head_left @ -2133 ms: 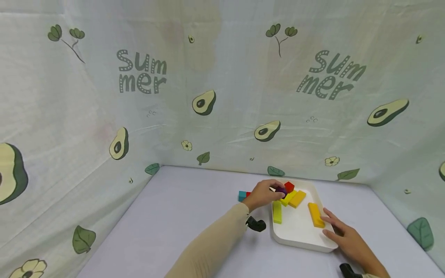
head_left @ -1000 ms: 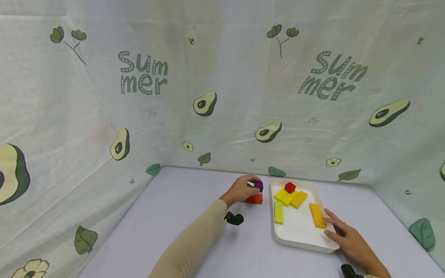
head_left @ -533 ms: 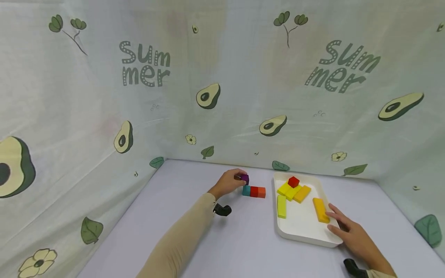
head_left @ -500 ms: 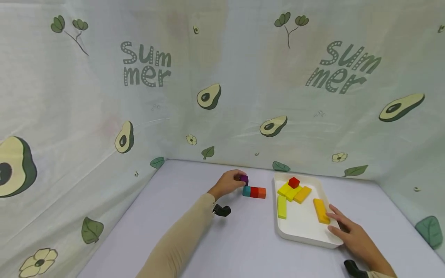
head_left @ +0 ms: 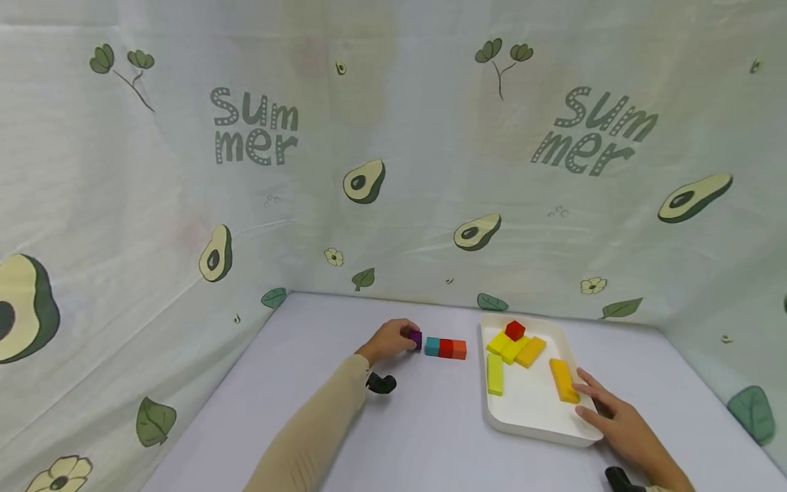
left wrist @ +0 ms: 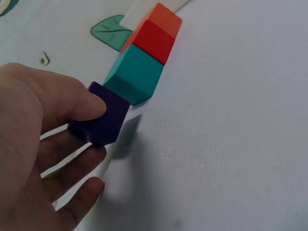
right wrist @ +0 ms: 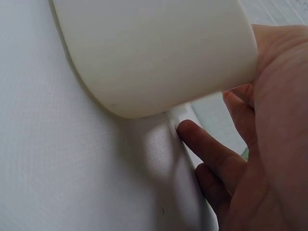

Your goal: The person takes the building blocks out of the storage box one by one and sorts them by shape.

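Purple cube (left wrist: pixel 108 124) has moved leftward, partly hidden by left hand (head_left: pixel 387 340).

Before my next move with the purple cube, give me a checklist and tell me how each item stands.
1. Is the purple cube held by the left hand? Ok.
2. Are the teal cube, red cube and orange cube in a row? Ok.
3. Does purple meet teal? Not ok: the head view shows a gap.
4. Is purple down on the table? Cannot tell.
5. Is the right hand at the tray? Ok, at its edge.
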The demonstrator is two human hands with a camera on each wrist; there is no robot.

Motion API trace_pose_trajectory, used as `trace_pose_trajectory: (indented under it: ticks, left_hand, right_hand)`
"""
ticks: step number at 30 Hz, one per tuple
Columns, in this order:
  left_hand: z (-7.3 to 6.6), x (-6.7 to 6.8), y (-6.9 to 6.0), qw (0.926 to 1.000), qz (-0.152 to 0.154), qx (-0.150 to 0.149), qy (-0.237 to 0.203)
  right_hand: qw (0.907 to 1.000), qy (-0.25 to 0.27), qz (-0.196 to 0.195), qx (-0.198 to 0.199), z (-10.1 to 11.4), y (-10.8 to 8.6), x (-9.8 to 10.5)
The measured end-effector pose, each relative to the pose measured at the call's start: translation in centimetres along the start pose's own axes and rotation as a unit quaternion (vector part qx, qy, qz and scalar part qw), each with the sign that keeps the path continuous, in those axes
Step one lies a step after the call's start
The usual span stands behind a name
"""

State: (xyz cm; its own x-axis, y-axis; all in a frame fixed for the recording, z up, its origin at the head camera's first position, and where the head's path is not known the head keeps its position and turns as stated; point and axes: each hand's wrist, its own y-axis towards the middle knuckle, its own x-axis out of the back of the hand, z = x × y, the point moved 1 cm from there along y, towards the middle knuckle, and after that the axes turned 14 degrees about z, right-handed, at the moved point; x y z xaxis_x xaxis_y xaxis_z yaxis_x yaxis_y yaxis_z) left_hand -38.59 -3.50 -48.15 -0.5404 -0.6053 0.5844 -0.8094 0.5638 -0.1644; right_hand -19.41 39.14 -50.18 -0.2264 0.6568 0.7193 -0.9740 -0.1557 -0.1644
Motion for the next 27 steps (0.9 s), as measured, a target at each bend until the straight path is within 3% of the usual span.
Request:
trace_pose_trajectory:
  ticks: [7,17,27]
  left_hand:
    - [0.1,0.0,0.2,0.9999,0.013,-0.006,-0.007]
    - [0.3,-1.1,-0.4,0.9998,0.01,-0.012,-0.011]
    - [0.9,-1.2,-0.4,0.9992,-0.001,-0.033,-0.023]
  right_hand:
    - [1.0,0.003,-0.001,-0.005,0.4,0.2,0.2]
    - [1.0,0.002,-0.005,-0.005,0.0,0.0,0.0]
    - [0.9999,0.009,-0.005,-0.009,0.3,0.2,0.4]
